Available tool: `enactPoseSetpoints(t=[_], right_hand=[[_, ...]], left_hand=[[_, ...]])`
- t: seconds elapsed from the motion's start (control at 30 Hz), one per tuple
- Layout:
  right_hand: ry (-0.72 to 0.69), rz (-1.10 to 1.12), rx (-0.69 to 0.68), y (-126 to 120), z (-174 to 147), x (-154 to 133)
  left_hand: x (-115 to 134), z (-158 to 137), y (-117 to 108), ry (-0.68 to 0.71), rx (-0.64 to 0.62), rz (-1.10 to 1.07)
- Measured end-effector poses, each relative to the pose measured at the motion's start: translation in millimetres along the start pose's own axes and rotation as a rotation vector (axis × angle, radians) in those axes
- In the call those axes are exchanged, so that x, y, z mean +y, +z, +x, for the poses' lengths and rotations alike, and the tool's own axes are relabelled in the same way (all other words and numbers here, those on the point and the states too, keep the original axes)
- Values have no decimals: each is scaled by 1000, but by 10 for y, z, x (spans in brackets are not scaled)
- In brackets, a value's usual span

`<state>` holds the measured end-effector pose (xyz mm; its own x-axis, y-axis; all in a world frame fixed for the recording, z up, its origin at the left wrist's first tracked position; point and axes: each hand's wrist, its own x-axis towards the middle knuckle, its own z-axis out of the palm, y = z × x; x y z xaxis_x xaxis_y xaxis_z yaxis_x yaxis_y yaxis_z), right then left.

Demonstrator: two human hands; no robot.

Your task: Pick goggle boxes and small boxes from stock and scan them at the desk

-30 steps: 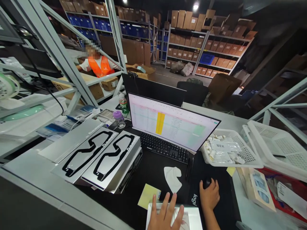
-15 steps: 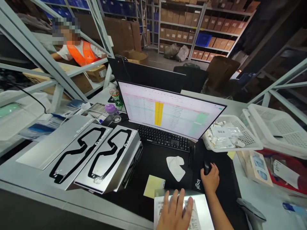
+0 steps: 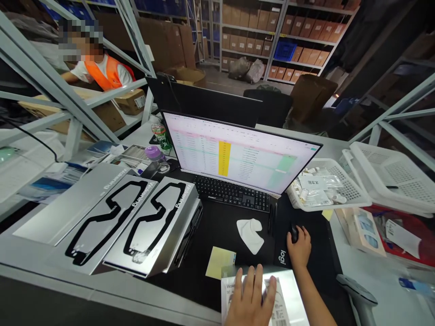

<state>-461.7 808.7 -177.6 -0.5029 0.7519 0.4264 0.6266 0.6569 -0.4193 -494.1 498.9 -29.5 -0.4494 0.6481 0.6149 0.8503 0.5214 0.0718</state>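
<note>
My left hand (image 3: pixel 250 296) lies with fingers spread on top of a silvery white box (image 3: pixel 292 294) with printed labels, at the front edge of the desk. On the black desk mat, my right hand (image 3: pixel 299 246) is curled over a black computer mouse (image 3: pixel 294 230). Beyond my hands stands a monitor (image 3: pixel 251 156) showing a spreadsheet with a yellow column. A black keyboard (image 3: pixel 231 194) sits below the screen. Between keyboard and box lie a white curved cut-out piece (image 3: pixel 250 237) and a yellow sticky-note pad (image 3: pixel 220 262).
Silver boxes with black goggle-like outlines (image 3: pixel 152 222) are stacked on the left. A purple-lidded cup (image 3: pixel 154 154) and a green bottle (image 3: pixel 162 138) stand behind. White baskets (image 3: pixel 353 190) and a handheld scanner (image 3: pixel 358 294) are on the right. A person in an orange vest (image 3: pixel 108 72) is beyond the frame.
The view has shifted slightly. My left hand stays on the box, and my right hand stays on the mouse. The person in the vest sits a little further left in view.
</note>
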Motion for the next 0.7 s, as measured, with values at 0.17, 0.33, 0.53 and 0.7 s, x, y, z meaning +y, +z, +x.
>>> enactPoseSetpoints(t=[0.17,0.33,0.53,0.7], right_hand=[[2,24,5,0,10,-16],[17,20,-3,-9,17,-35],[31,3,-17,-15,16,-48],[55,3,-2,-7,28,-45]], left_hand=[[-32,12,-15,33,4,-4],[6,-7,3,-18,14,-10],[33,19,-10,-34,23,-29],[-2,22,-25,-1,11,-45]])
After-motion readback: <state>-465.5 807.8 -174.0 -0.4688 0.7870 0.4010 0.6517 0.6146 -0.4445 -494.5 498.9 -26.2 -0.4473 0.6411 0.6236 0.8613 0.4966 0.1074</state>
